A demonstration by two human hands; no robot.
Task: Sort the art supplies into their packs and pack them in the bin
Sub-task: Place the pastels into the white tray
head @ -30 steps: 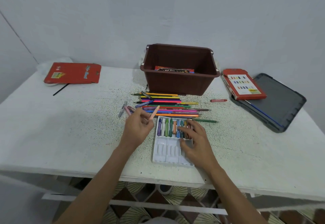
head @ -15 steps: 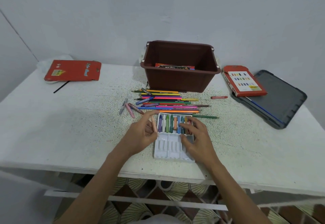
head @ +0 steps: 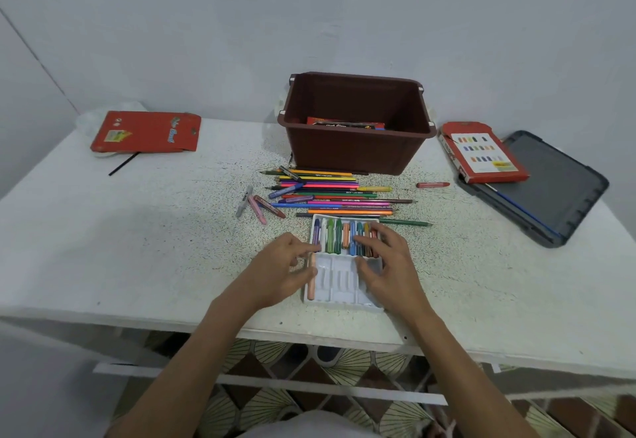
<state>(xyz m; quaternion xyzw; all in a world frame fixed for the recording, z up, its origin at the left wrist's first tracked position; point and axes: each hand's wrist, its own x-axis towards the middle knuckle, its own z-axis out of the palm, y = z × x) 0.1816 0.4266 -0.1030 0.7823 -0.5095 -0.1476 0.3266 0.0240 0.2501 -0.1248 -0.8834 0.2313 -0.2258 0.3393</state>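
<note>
left hand (head: 282, 267) has its grip pinched on the peach crayon (head: 311, 286), which lies in the leftmost near slot of the white tray (head: 339, 291) on the worktop (head: 137, 248), right beside the thumb. right hand (head: 392, 265) is spread loose, resting on the far row of crayons (head: 332, 238).

The bin (head: 358, 152) was dark brown, the table (head: 172, 231) white with fine dark speckles, the crayon tray (head: 340, 288) white, the flat box (head: 146, 131) red, the lid (head: 550, 193) grey.
</note>
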